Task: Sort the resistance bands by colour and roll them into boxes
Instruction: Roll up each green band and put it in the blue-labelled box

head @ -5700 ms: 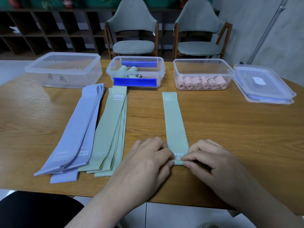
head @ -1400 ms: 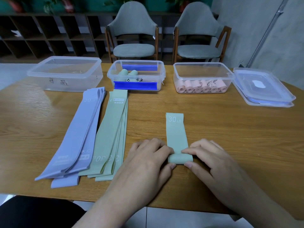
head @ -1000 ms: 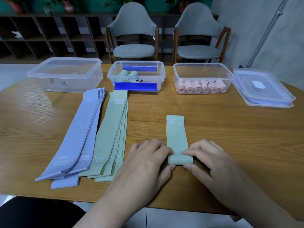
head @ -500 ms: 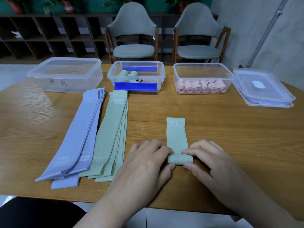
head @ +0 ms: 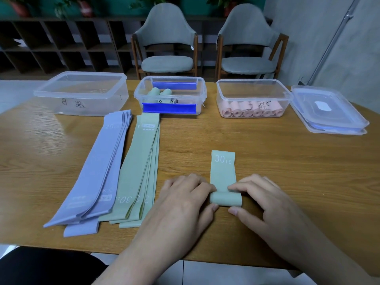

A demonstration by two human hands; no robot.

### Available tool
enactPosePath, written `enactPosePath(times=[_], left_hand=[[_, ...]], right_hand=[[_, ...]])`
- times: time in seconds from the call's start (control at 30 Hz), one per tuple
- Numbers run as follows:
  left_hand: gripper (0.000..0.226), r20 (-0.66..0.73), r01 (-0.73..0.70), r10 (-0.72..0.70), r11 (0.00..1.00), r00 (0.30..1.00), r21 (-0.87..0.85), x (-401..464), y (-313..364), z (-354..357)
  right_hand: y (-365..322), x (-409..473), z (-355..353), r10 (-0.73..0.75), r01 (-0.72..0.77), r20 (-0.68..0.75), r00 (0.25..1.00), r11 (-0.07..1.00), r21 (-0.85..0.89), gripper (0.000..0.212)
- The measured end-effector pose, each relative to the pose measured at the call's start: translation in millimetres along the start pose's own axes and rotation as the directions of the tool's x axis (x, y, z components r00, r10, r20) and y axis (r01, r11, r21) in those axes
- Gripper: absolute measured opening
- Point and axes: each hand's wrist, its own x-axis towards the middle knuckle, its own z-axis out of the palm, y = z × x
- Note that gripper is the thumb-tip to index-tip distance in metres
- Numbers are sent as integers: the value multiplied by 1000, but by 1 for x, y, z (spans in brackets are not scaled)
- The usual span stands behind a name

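A green band (head: pixel 223 173) marked 30 LB lies in front of me, its near end wound into a roll (head: pixel 225 199). My left hand (head: pixel 183 204) pinches the roll's left end and my right hand (head: pixel 261 204) pinches its right end. To the left lie a flat stack of green bands (head: pixel 141 167) and a flat stack of purple bands (head: pixel 102 165). At the back stand three clear boxes: an empty left box (head: pixel 82 94), a middle box (head: pixel 202 93) with blue clips and two green rolls (head: pixel 159 92), and a right box (head: pixel 254 88) with several pink rolls (head: pixel 250 110).
Stacked clear lids (head: pixel 329 112) lie at the far right of the wooden table (head: pixel 287 161). Two grey chairs (head: pixel 167 50) stand behind the table. A dark seat (head: pixel 41 266) shows below the table's near edge at the left.
The roll has grown under my fingers and the band's flat part has shortened, its 30 LB end drawn nearer to me. Both hands stay in the same place.
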Motion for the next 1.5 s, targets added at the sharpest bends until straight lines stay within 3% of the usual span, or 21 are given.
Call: enactPosePath(times=[0.43, 0.57, 0.73, 0.97, 1.13, 1.5], left_hand=[[26, 3, 4, -4, 1000, 1000, 1, 0, 0, -1], [30, 0, 18, -18, 1000, 1000, -22, -2, 0, -1], [27, 3, 20, -20, 999, 1000, -27, -1, 0, -3], [31, 2, 29, -29, 999, 1000, -22, -1, 1, -2], [27, 11, 11, -11, 1000, 1000, 6, -1, 0, -3], [30, 30, 9, -10, 1000, 999, 27, -2, -1, -1]], right_hand=[[0, 0, 0, 21, -21, 15, 1000, 1000, 5, 31], [-1, 0, -1, 6, -6, 4, 1000, 1000, 2, 22], [-2, 0, -1, 0, 0, -3, 1000, 1000, 2, 38], [-1, 0, -1, 14, -13, -13, 1000, 1000, 17, 22], [-1, -1, -1, 9, -9, -4, 1000, 1000, -3, 33], [-2, 0, -2, 11, -11, 0, 1000, 1000, 10, 27]])
